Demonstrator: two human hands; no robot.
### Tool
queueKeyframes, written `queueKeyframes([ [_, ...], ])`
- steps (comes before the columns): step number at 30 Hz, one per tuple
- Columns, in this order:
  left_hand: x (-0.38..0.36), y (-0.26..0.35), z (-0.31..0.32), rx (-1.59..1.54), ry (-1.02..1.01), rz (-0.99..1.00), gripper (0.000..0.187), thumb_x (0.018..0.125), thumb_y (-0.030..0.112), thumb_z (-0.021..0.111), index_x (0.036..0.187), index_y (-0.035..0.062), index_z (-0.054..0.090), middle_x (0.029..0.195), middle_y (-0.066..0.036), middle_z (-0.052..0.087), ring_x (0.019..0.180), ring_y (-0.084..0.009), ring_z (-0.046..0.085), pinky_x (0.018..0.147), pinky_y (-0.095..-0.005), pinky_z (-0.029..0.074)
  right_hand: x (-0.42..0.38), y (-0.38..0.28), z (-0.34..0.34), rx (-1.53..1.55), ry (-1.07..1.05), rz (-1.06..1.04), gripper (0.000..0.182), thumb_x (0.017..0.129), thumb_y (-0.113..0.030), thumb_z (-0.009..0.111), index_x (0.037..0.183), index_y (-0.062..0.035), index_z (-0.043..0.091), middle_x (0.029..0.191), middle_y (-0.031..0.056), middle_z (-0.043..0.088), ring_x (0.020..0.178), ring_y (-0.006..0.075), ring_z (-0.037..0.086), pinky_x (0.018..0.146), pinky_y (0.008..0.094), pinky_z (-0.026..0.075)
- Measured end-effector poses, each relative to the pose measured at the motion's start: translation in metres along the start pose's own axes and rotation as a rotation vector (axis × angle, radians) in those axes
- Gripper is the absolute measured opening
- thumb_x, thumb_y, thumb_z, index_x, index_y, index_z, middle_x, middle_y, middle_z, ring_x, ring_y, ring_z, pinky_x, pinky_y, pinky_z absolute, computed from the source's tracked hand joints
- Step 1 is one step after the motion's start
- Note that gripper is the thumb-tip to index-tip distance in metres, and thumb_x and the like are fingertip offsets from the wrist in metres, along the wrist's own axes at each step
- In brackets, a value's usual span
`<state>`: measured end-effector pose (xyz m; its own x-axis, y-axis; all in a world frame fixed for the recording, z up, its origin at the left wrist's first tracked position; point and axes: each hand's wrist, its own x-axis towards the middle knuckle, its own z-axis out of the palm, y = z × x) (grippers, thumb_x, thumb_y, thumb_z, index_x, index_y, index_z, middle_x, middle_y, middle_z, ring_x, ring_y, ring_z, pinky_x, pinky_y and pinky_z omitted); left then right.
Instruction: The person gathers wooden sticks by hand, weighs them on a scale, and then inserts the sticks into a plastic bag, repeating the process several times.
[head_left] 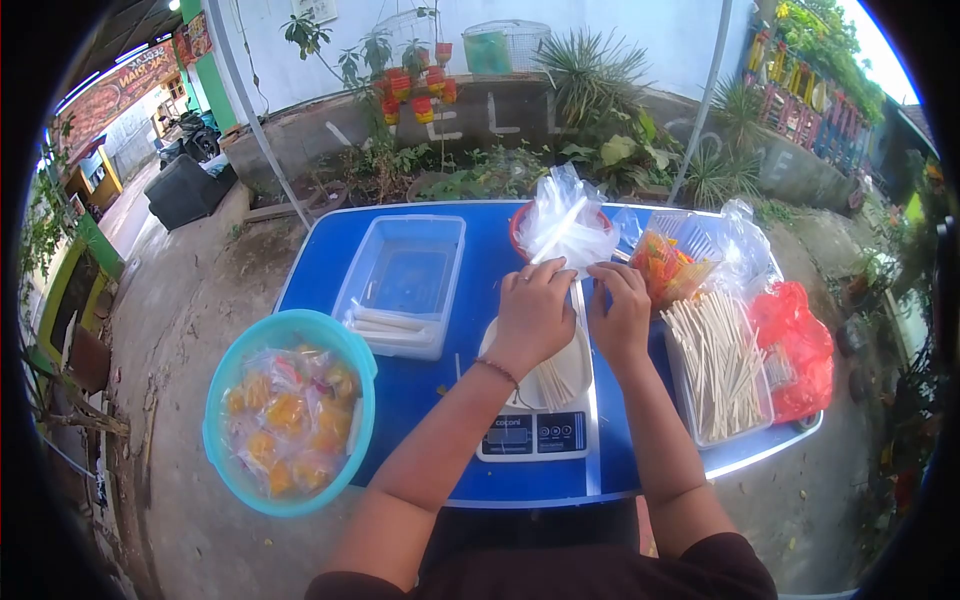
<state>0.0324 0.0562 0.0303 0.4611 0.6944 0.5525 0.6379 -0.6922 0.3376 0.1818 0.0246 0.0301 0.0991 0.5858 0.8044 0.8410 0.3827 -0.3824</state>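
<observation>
My left hand (538,312) and my right hand (622,312) are raised side by side above the kitchen scale (533,437), fingers bent and pinched. Both pinch at the near edge of the clear plastic bags (566,222), which are heaped in a red bowl (518,228); exactly what lies between the fingertips is partly hidden. On the scale's pale tray rests a small bundle of thin pale sticks (555,386), partly covered by my left wrist.
Left stand a turquoise basin (218,440) of bagged yellow-orange food and a clear plastic box (452,270) with white wrapped bundles. Right are a tray of pale sticks (715,360), a clear basket (685,235) of colourful packets and a red plastic bag (795,345). The table (430,450) is blue.
</observation>
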Motion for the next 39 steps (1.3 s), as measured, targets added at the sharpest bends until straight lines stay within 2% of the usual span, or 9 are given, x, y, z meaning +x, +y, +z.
queueKeyframes([
  [4, -0.003, 0.004, -0.002, 0.000, 0.041, 0.010, 0.043, 0.081, 0.013, 0.061, 0.123, 0.0092, 0.062, 0.136, -0.010, 0.054, 0.125, -0.0258, 0.050, 0.103, -0.0422, 0.035, 0.003, -0.018, -0.025, 0.000, 0.161, -0.055, 0.020, 0.077, 0.006, 0.064, 0.096, -0.0010, 0.065, 0.094, 0.0135, 0.066, 0.091, 0.0322, 0.062, 0.081, 0.0399, 0.050],
  [7, -0.006, 0.015, -0.004, -0.123, 0.266, -0.027, 0.042, 0.081, 0.014, 0.062, 0.123, 0.0094, 0.061, 0.136, -0.011, 0.053, 0.120, -0.0266, 0.054, 0.102, -0.0410, 0.037, 0.000, -0.027, -0.037, 0.025, 0.271, -0.190, 0.019, 0.075, 0.007, 0.066, 0.092, -0.0010, 0.064, 0.090, 0.0141, 0.064, 0.083, 0.0320, 0.061, 0.076, 0.0394, 0.050],
  [10, -0.011, 0.027, -0.015, -0.440, 0.382, -0.012, 0.037, 0.082, 0.018, 0.065, 0.118, 0.0099, 0.063, 0.131, -0.010, 0.057, 0.112, -0.0256, 0.057, 0.100, -0.0407, 0.037, -0.012, -0.037, -0.039, 0.070, 0.301, -0.440, 0.027, 0.073, 0.007, 0.068, 0.095, -0.0049, 0.059, 0.091, 0.0107, 0.066, 0.077, 0.0274, 0.061, 0.068, 0.0363, 0.049],
  [14, -0.035, 0.027, -0.032, -0.126, 0.422, 0.187, 0.029, 0.079, 0.008, 0.061, 0.106, 0.0121, 0.067, 0.113, -0.003, 0.067, 0.105, -0.0225, 0.059, 0.093, -0.0378, 0.039, -0.041, -0.045, -0.027, 0.202, 0.267, -0.586, 0.034, 0.075, 0.000, 0.070, 0.104, -0.0096, 0.054, 0.095, 0.0079, 0.068, 0.077, 0.0235, 0.060, 0.063, 0.0332, 0.046],
  [17, -0.052, 0.008, -0.031, -0.182, 0.484, 0.213, 0.025, 0.074, 0.014, 0.074, 0.098, 0.0091, 0.070, 0.101, -0.007, 0.070, 0.087, -0.0258, 0.063, 0.080, -0.0337, 0.045, -0.056, -0.046, -0.018, 0.190, 0.306, -0.515, 0.045, 0.077, -0.006, 0.074, 0.114, -0.0116, 0.049, 0.107, 0.0128, 0.064, 0.085, 0.0261, 0.060, 0.072, 0.0358, 0.047],
  [23, -0.068, -0.005, -0.028, -0.941, 0.467, -0.282, 0.012, 0.090, 0.012, 0.072, 0.088, 0.0017, 0.066, 0.081, -0.004, 0.069, 0.074, -0.0079, 0.061, 0.068, -0.0217, 0.046, -0.054, -0.058, -0.015, 0.236, 0.101, -0.315, 0.058, 0.073, -0.007, 0.080, 0.119, -0.0064, 0.045, 0.109, 0.0179, 0.061, 0.091, 0.0336, 0.061, 0.078, 0.0401, 0.049],
  [28, -0.073, -0.017, -0.022, -1.085, 0.326, -0.399, 0.013, 0.084, 0.008, 0.078, 0.088, 0.0025, 0.067, 0.081, -0.002, 0.069, 0.070, -0.0045, 0.059, 0.061, -0.0195, 0.045, -0.068, -0.058, -0.004, 0.709, -0.145, -0.003, 0.047, 0.082, 0.006, 0.071, 0.116, 0.0011, 0.040, 0.107, 0.0180, 0.059, 0.079, 0.0158, 0.067, 0.068, 0.0244, 0.056],
  [35, -0.063, -0.016, -0.027, -1.250, 0.179, -0.502, 0.020, 0.092, 0.016, 0.071, 0.103, 0.0001, 0.067, 0.091, -0.007, 0.073, 0.076, -0.0091, 0.067, 0.066, -0.0216, 0.049, -0.064, -0.059, -0.008, 1.247, -0.361, 0.579, 0.037, 0.088, 0.006, 0.064, 0.115, 0.0002, 0.039, 0.104, 0.0130, 0.056, 0.080, 0.0159, 0.067, 0.066, 0.0258, 0.056],
  [39, -0.068, -0.013, -0.025, -1.137, 0.094, -0.499, 0.019, 0.091, 0.013, 0.071, 0.102, -0.0016, 0.067, 0.090, -0.007, 0.073, 0.073, -0.0103, 0.068, 0.065, -0.0206, 0.050, -0.067, -0.051, -0.007, 0.848, -0.304, 0.324, 0.031, 0.090, 0.001, 0.064, 0.111, 0.0003, 0.042, 0.093, 0.0084, 0.058, 0.075, 0.0115, 0.064, 0.064, 0.0229, 0.052],
])
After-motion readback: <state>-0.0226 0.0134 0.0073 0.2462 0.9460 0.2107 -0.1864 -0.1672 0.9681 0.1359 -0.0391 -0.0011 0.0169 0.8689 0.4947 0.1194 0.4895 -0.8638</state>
